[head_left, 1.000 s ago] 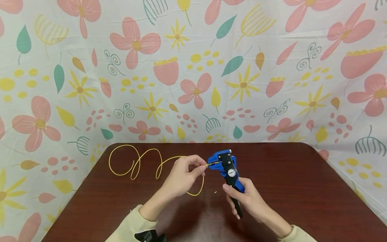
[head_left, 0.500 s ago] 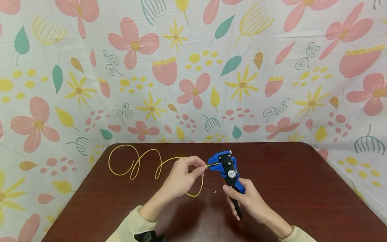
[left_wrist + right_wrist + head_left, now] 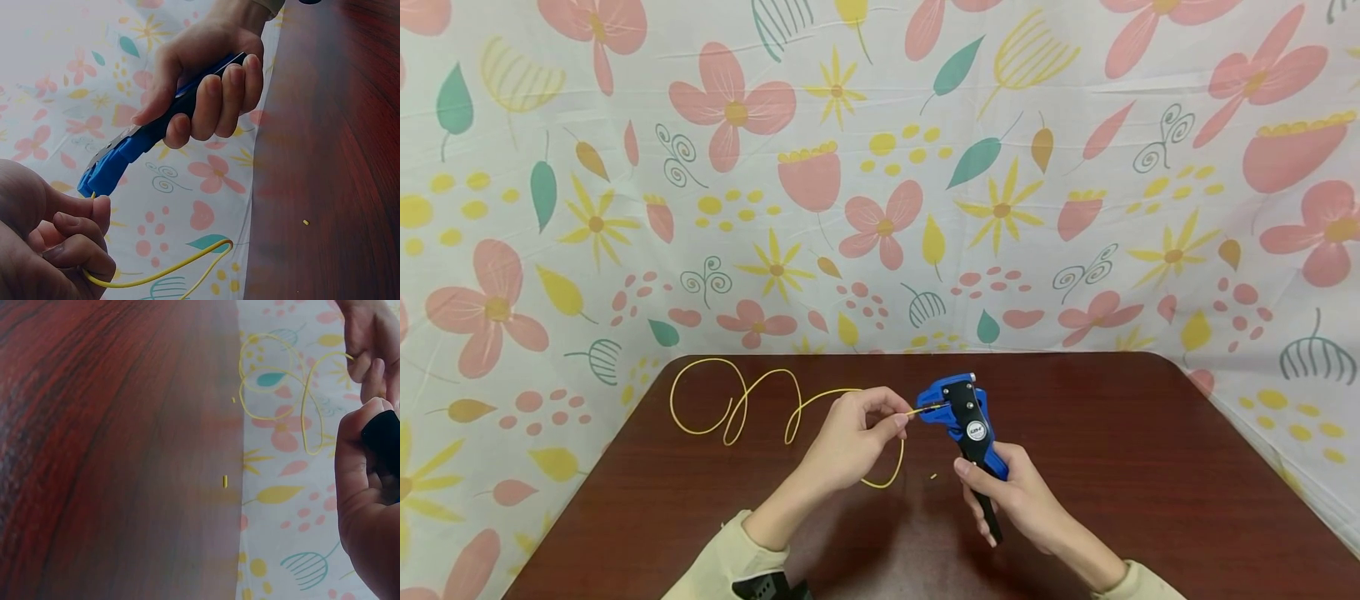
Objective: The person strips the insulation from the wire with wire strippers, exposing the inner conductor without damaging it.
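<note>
A blue and black wire stripper stands tilted above the table, its handles gripped by my right hand. Between thumb and fingertips, my left hand pinches a thin yellow wire close to the tool's head. The wire's end runs into the stripper's blue mouth, where its tip is hidden. Behind the left hand, the rest of the wire lies in loose loops across the left side of the table. In the right wrist view, only a black part of the stripper shows inside the right hand.
A small yellow snippet lies on the dark brown table below the hands. The right wrist view shows a short yellow piece and a tinier bit. A flower-printed cloth hangs behind the table.
</note>
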A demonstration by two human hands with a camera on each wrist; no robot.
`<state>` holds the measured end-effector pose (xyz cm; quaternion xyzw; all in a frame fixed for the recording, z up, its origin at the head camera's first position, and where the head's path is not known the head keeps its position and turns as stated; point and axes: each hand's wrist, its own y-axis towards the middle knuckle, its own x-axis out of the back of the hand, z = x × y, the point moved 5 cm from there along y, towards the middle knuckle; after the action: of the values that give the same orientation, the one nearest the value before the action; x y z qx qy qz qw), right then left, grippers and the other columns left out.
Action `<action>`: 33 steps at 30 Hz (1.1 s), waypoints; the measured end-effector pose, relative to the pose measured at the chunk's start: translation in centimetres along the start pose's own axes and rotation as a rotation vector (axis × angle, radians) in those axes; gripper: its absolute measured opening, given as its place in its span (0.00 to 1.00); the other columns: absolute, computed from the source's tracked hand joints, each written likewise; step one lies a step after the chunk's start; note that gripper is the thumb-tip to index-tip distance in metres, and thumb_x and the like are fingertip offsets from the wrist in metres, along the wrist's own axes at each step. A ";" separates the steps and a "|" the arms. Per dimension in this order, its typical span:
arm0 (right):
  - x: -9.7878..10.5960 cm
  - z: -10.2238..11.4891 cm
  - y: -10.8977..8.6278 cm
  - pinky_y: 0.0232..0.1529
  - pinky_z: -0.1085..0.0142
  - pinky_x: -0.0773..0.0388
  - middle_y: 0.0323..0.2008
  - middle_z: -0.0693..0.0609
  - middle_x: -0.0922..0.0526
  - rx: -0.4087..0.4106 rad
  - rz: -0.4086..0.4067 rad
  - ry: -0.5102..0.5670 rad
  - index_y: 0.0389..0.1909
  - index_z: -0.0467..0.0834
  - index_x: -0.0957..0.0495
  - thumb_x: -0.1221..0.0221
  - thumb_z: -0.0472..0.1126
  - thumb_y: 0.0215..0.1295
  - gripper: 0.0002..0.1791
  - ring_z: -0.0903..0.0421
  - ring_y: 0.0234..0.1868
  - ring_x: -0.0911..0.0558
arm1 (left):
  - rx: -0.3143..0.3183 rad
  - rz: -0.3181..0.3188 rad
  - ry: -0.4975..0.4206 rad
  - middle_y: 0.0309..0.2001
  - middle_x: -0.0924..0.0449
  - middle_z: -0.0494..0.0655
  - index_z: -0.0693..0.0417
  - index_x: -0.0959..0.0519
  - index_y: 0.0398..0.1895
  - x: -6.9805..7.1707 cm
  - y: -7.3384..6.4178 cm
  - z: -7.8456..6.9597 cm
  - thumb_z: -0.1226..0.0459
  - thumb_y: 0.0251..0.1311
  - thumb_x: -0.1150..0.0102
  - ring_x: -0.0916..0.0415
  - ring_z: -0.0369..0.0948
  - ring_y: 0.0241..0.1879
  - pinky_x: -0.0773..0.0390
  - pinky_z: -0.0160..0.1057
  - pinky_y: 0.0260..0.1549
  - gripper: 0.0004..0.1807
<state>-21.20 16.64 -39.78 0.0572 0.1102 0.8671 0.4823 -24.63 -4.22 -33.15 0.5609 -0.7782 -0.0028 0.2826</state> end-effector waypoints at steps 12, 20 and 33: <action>-0.1 -0.1 0.0 0.09 0.51 0.25 0.17 0.32 0.29 0.027 0.009 -0.002 0.39 0.29 0.32 0.55 0.33 0.84 0.12 0.42 0.11 0.27 | 0.007 -0.003 0.009 0.29 0.16 0.37 0.48 0.13 0.38 0.0 -0.1 0.1 0.69 0.72 0.37 0.20 0.41 0.33 0.31 0.36 0.25 0.07; -0.2 0.0 0.0 0.08 0.52 0.26 0.16 0.33 0.30 0.044 0.016 0.006 0.37 0.28 0.33 0.55 0.32 0.84 0.13 0.43 0.10 0.27 | 0.009 -0.008 0.008 0.28 0.15 0.38 0.48 0.13 0.38 0.1 -0.1 0.0 0.69 0.72 0.37 0.20 0.41 0.33 0.31 0.36 0.25 0.07; -0.3 0.2 0.0 0.07 0.54 0.27 0.16 0.34 0.31 0.051 -0.003 0.006 0.37 0.31 0.32 0.55 0.32 0.84 0.12 0.44 0.09 0.28 | 0.009 0.001 0.011 0.29 0.15 0.41 0.48 0.13 0.38 0.1 0.0 0.1 0.68 0.73 0.37 0.21 0.42 0.32 0.31 0.36 0.26 0.07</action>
<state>-21.02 16.42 -39.60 0.0670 0.1339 0.8634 0.4818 -24.65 -4.33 -33.17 0.5617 -0.7769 0.0039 0.2846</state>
